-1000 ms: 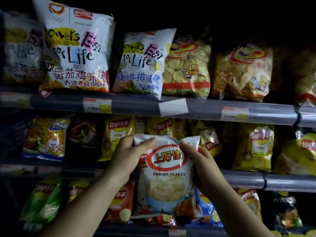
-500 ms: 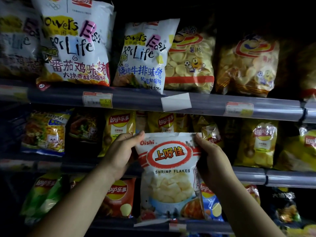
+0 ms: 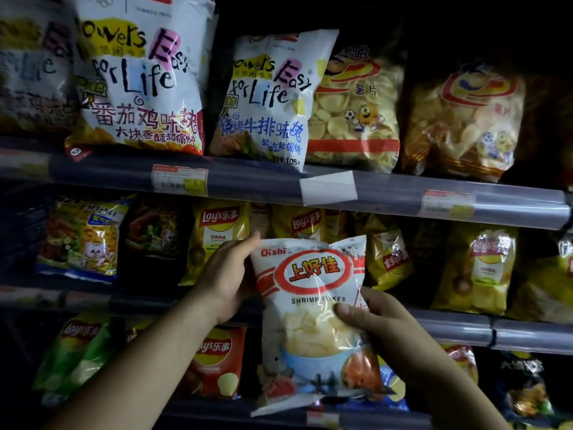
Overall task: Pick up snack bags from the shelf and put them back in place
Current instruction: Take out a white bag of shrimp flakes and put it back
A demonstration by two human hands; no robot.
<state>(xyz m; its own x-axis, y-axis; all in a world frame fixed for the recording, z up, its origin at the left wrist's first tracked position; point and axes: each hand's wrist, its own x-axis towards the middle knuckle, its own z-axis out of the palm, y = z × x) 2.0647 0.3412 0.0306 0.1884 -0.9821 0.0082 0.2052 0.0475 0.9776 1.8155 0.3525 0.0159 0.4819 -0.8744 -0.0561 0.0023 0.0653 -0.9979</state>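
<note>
Both forearms reach upward. The left grip point(image 3: 228, 274) holds the shrimp-flakes bag point(image 3: 310, 336) at its upper left edge — the right grip point(image 3: 383, 325) pinches its right side, thumb in front.

Top shelf: the large white bag point(image 3: 139, 72) was cut off by the upper edge, the far-left bag point(image 3: 28, 79) was blurred past reading, and the print on the price tag point(image 3: 179, 180) was too small to make out. Middle: the shrimp flakes bag point(image 3: 310, 308) hid the fingers of the left hand point(image 3: 226, 280) and most of a blue bag point(image 3: 392, 389) behind it, while the right hand point(image 3: 381, 324) covered part of its right side. Lower right: a dark bag point(image 3: 524, 386) was lost in shadow, and a yellow bag point(image 3: 555, 280) ran off the right edge.
</note>
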